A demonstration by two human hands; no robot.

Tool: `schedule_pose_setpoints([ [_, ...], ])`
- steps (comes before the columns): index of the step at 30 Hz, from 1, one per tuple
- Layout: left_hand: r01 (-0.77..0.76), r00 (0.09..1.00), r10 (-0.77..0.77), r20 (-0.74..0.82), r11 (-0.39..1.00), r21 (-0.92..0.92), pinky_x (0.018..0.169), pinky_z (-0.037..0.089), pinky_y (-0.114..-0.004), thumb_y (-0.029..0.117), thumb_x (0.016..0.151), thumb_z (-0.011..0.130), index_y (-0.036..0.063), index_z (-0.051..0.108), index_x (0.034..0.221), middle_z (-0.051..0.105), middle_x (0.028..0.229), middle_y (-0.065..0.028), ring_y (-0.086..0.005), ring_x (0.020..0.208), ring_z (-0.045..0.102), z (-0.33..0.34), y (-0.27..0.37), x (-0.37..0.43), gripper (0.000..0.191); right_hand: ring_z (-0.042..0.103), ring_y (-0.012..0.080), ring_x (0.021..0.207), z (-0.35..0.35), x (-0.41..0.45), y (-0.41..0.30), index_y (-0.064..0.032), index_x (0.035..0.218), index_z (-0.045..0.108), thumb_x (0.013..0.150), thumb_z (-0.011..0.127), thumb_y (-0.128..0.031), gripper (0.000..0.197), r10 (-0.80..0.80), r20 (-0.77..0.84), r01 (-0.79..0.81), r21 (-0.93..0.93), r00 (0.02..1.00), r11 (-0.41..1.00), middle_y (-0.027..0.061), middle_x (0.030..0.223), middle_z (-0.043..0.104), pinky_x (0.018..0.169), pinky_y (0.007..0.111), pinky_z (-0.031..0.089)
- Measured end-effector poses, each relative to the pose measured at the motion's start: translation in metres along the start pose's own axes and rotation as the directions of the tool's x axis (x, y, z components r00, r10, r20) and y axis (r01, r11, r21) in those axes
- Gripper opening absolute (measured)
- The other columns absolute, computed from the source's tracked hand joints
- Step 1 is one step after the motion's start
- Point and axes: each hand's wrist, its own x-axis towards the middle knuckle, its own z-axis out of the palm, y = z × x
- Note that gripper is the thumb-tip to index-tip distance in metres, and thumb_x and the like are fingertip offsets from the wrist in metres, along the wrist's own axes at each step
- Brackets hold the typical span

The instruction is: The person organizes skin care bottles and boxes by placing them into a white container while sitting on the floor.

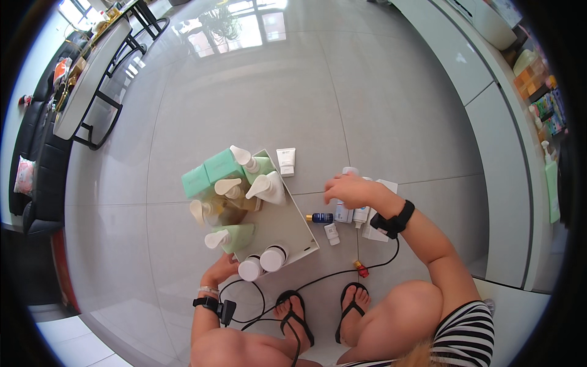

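A white open box [300,229] stands on the floor, holding several pump bottles, mint-green cartons [223,165] and two white-lidded jars [274,258]. My left hand [222,270] is at the box's near left corner by the jars; its fingertips are partly hidden. To the right of the box, my right hand [348,189] reaches over a group of tubes and bottles, partly covering them; its grip cannot be made out. Beneath and beside it lie a blue-and-white package [343,213], a white tube [361,216], a dark blue bottle with gold cap [322,218] and a small white bottle [331,234]. A white tube [286,161] lies beyond the box.
A black cable [321,276] crosses the floor near my sandalled feet, with a small red-and-gold item [361,269] beside it. White cabinets [500,183] run along the right. At the left stand a long table [85,98] and a black sofa [48,169].
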Motion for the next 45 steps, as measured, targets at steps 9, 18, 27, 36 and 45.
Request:
schedule_pose_setpoints([
  [9, -0.031, 0.999, 0.032, 0.018, 0.999, -0.031, 0.078, 0.048, -0.037, 0.029, 0.082, 0.068, -0.0072, 0.059, 0.097, 0.067, 0.092, -0.0162, -0.0178, 0.089, 0.058, 0.006, 0.014, 0.005, 0.041, 0.053, 0.0253, 0.123, 0.07, -0.002, 0.061, -0.0202, 0.118, 0.065, 0.071, 0.078, -0.013, 0.049, 0.047, -0.041, -0.06, -0.455, 0.998, 0.888, 0.0048, 0.115, 0.061, 0.111, 0.063, 0.028],
  [18, 0.012, 1.0, -0.012, 0.011, 0.999, -0.04, 0.088, 0.047, -0.034, 0.03, 0.083, 0.069, -0.0069, 0.058, 0.11, 0.066, 0.104, -0.0156, -0.0185, 0.099, 0.058, 0.007, 0.01, 0.004, 0.047, 0.056, 0.0168, 0.11, -0.029, -0.024, 0.012, -0.0038, 0.128, 0.056, 0.08, 0.081, -0.025, 0.058, -0.035, -0.075, 0.083, 0.883, 0.997, 0.462, 0.0076, 0.116, 0.063, 0.101, 0.033, 0.045],
  [27, 0.032, 0.998, -0.02, 0.063, 0.979, -0.199, 0.099, 0.044, -0.035, 0.027, 0.085, 0.071, -0.0041, 0.042, 0.137, 0.057, 0.13, -0.015, -0.0219, 0.115, 0.055, 0.008, -0.008, 0.004, 0.067, 0.05, 0.0202, 0.123, -0.049, -0.015, -0.024, -0.001, 0.143, 0.043, 0.09, 0.07, -0.037, 0.07, -0.287, -0.013, 0.147, 0.881, 0.958, 0.45, 0.0116, 0.134, 0.054, 0.106, 0.034, 0.04],
  [36, 0.124, 0.981, -0.069, 0.181, 0.942, -0.312, 0.103, 0.043, -0.034, 0.021, 0.087, 0.072, 0.0028, 0.024, 0.151, 0.044, 0.146, -0.0119, -0.0196, 0.126, 0.049, 0.007, -0.008, 0.011, 0.082, 0.058, 0.0372, 0.108, -0.016, 0.025, -0.095, -0.0021, 0.139, 0.038, 0.076, 0.07, -0.02, 0.073, -0.088, 0.056, 0.055, 0.434, 0.995, 0.899, 0.0225, 0.123, 0.046, 0.094, 0.041, 0.048],
  [45, 0.095, 0.967, -0.032, 0.253, 0.965, -0.244, 0.088, 0.055, -0.035, 0.017, 0.089, 0.068, 0.0163, 0.009, 0.156, 0.039, 0.149, -0.0065, -0.0204, 0.119, 0.055, 0.003, -0.035, 0.023, 0.089, 0.066, 0.0368, 0.085, 0.047, 0.073, -0.154, -0.0035, 0.104, 0.066, 0.074, 0.069, -0.018, 0.034, -0.199, -0.34, 0.042, -0.417, 0.919, 0.908, 0.0168, 0.102, 0.058, 0.067, 0.048, 0.053],
])
